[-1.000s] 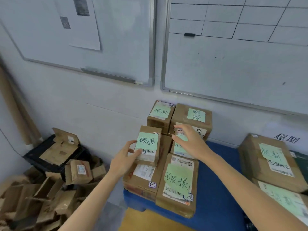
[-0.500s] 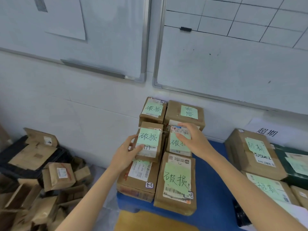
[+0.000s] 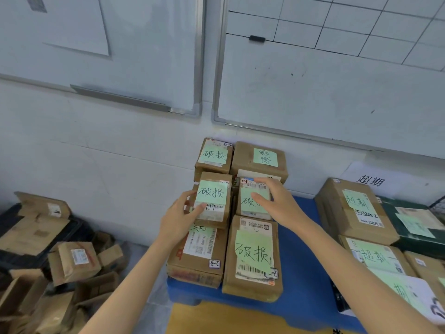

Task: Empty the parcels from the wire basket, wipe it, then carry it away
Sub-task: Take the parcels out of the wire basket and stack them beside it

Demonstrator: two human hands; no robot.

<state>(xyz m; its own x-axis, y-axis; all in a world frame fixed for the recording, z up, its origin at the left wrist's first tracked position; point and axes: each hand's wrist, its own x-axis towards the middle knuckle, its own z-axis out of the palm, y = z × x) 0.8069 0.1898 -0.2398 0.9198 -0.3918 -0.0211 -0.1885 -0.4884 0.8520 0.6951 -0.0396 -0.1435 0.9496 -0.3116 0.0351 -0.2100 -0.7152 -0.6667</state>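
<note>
Left small parcel [image 3: 213,198] is being gripped by left hand [image 3: 179,218]: thumb on its front label, fingers round its left side. It is sitting on a bigger parcel [image 3: 199,251] at the front left of the blue platform [image 3: 298,273]. Right small parcel [image 3: 252,201] is being gripped from above by right hand [image 3: 277,203], with the thumb lying on its green note and the fingers curled over its right edge. The two are sitting just beside each other, behind the front-right parcel [image 3: 252,256] and in front of two back parcels [image 3: 261,159] standing against the wall. More noted parcels [image 3: 351,210] are lying further right on the platform. Dark wire mesh [image 3: 438,204] is showing at the right edge; whether it is the wire basket cannot be told. Loose cartons [image 3: 72,261] are lying piled on the floor at left.
</note>
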